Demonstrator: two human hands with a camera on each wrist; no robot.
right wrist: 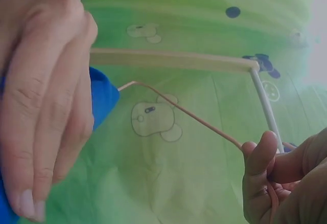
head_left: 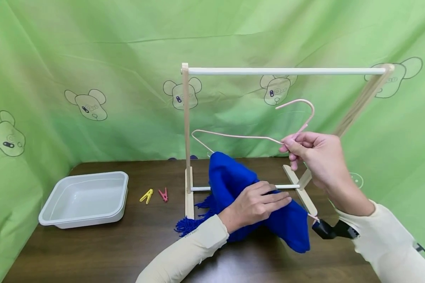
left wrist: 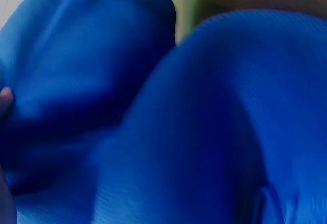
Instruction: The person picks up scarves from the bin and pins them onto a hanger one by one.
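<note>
My right hand [head_left: 318, 153] pinches a pink wire hanger [head_left: 241, 136] at the base of its hook, between thumb and fingers. The hanger is tilted, its left end higher than its right. A blue scarf [head_left: 287, 228] with a fringe [head_left: 187, 225] drapes over the hanger's lower bar, mostly covering it. My left hand [head_left: 256, 204] rests on the scarf, fingers stretched out across the cloth and thumb hidden. In the left wrist view, folds of the scarf [left wrist: 194, 116] fill most of the picture, with a fingertip [left wrist: 6, 98] at the left edge.
Behind the hanger stands a wooden rack with a white top rail [head_left: 287, 71]. Left of it, a yellow clothespin [head_left: 146, 196] and a red clothespin [head_left: 164, 194] lie on the dark table [head_left: 92, 251]. A white basin [head_left: 83, 220] stands farther left. Green curtain [head_left: 127, 51] surrounds the table.
</note>
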